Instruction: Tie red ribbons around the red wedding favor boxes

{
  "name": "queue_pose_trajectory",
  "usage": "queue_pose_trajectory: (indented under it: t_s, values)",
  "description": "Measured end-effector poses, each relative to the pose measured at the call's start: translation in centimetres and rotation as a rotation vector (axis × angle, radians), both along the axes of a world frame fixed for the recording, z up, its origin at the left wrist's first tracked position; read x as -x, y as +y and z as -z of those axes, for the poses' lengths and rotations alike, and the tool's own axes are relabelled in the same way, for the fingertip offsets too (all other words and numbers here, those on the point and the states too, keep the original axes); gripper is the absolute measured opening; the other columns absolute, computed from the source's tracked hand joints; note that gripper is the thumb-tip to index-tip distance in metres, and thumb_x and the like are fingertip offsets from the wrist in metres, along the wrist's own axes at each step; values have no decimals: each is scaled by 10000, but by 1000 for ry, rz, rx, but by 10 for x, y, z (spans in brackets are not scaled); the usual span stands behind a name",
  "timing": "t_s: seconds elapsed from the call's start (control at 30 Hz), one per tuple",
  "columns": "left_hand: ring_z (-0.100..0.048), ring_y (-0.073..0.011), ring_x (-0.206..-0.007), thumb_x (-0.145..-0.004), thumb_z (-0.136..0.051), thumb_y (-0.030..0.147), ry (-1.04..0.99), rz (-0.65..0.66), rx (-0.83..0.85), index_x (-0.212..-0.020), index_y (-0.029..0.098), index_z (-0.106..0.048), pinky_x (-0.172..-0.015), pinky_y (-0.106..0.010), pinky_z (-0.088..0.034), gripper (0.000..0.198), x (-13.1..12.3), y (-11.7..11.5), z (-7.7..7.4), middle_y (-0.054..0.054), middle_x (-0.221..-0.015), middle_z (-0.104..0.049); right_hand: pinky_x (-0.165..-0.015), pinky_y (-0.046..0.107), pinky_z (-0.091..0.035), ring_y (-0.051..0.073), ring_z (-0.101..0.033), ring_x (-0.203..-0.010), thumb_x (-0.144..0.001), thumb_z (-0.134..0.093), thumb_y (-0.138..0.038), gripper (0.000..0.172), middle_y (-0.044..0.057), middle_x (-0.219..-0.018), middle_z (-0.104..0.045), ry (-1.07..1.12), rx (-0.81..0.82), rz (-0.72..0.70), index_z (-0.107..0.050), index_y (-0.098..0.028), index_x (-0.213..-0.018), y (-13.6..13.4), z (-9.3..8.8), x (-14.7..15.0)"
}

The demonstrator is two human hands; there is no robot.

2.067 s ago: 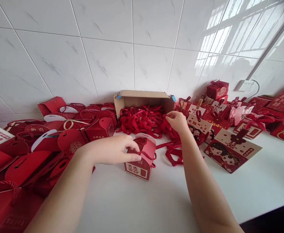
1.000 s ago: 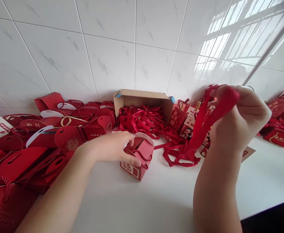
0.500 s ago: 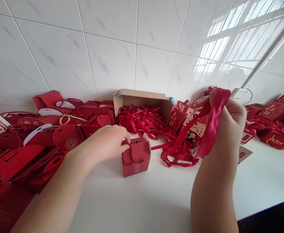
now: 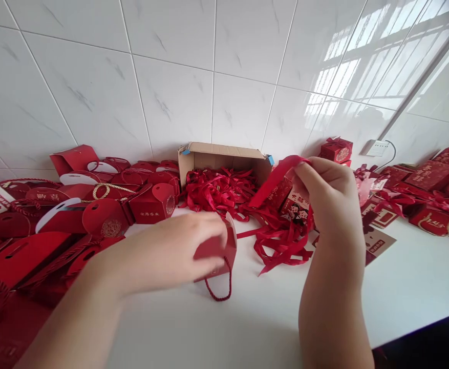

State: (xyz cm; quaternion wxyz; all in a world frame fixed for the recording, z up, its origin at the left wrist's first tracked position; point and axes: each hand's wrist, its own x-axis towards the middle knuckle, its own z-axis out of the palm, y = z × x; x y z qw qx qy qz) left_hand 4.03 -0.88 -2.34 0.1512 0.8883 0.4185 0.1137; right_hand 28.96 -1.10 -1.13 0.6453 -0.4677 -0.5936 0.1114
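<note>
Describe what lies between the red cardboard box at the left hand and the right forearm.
In the head view, loose loops of glossy red ribbon lie on the white tabletop between the box and right forearm, one strand stretching towards the box.

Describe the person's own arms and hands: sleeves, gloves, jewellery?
The left hand and right hand wear no gloves. Both forearms are bare as far as they show: no sleeves, watches or bracelets. No rings visible, though the left hand is blurred.
</note>
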Motion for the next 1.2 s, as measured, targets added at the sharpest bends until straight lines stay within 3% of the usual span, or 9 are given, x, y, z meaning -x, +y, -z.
queue_pose_trajectory:
  t_s: [0.1,0.2,0.33,0.53,0.8,1.0,1.2]
  values:
    - [-627,-260,-893,-795,-539,373,81,-96,-36,-1012,268,-653,-706,-309,-464,266,-12,24,13,-57,-1011,-680,-356,197,-213,52,-296,-392,-844,-592,-342,385,-36,-450,-400,-69,79,-10,-521,-163,-510,-4,-2,5]
    - [-625,-265,-799,-770,-523,266,212,-123,-20,-875,252,-659,-650,-328,-425,173,-20,40,24,-54,-868,-689,-361,204,-171,44,-236,-394,-843,-595,-364,455,-48,-432,-329,-108,139,-18,-434,-164,-467,-7,-4,9]
    - [-607,-254,-707,-725,-500,168,262,-79,-22,-588,217,-584,-663,-353,-395,167,-26,44,33,-48,-664,-651,-375,203,-168,45,-224,-413,-856,-573,-384,445,-53,-454,-300,-155,200,-49,-423,-166,-498,-7,-4,11]
    - [-621,-242,-740,-689,-519,146,215,-64,63,-677,219,-637,-649,-330,-417,140,-23,49,38,-57,-782,-695,-373,188,-173,50,-236,-438,-847,-566,-360,376,-55,-497,-294,-310,356,-140,-419,-173,-556,-6,-1,10]
    - [-638,-227,-809,-661,-504,138,163,-26,173,-851,234,-644,-669,-286,-451,254,-5,58,34,-38,-944,-686,-381,190,-193,54,-263,-440,-841,-555,-340,338,-50,-501,-343,-312,302,-132,-442,-175,-569,-5,-2,15]
    - [-643,-236,-826,-672,-519,156,121,-53,206,-851,247,-649,-656,-283,-458,239,1,59,29,-30,-949,-687,-385,193,-231,53,-307,-425,-839,-560,-333,287,-45,-515,-424,-290,249,-139,-529,-169,-605,-2,-2,18]
    - [-597,-251,-1085,-775,-515,246,21,-49,155,-1136,310,-612,-847,-315,-493,380,-3,46,17,-16,-1201,-638,-395,196,-243,60,-329,-433,-845,-548,-323,267,-44,-517,-440,-247,236,-131,-536,-172,-626,-1,-2,18]
